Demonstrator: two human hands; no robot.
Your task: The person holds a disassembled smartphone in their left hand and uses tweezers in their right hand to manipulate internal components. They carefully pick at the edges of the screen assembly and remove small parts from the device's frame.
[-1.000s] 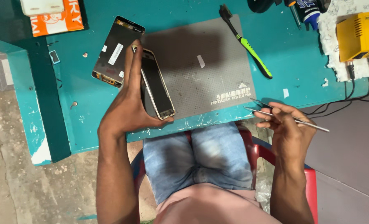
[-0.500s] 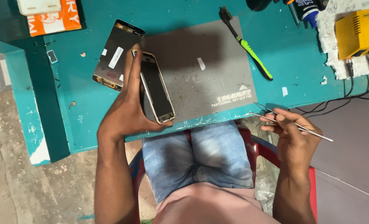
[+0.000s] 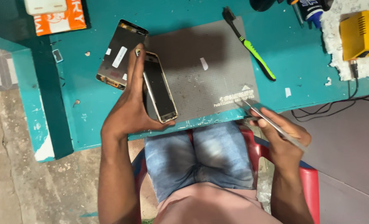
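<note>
Left hand (image 3: 130, 110) grips opened phone body (image 3: 157, 87) by its edges, tilted above teal table (image 3: 89, 120) edge. Right hand (image 3: 281, 139) pinches tweezers (image 3: 271, 124), tips over near corner of grey mat (image 3: 201, 74). Detached screen panel (image 3: 120, 54) lies just beyond left fingertips. Step judged: mid-disassembly, tool poised. Next move likely calls for bringing tweezer tips across to phone interior, phone kept steady.

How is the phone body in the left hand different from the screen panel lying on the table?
The phone body is gripped by the left hand and tilted on its edge; the screen panel lies flat on the teal table, untouched. The phone body has a pale gold rim; the screen panel is dark with white stickers. Both are flat rectangles of similar length.
</note>
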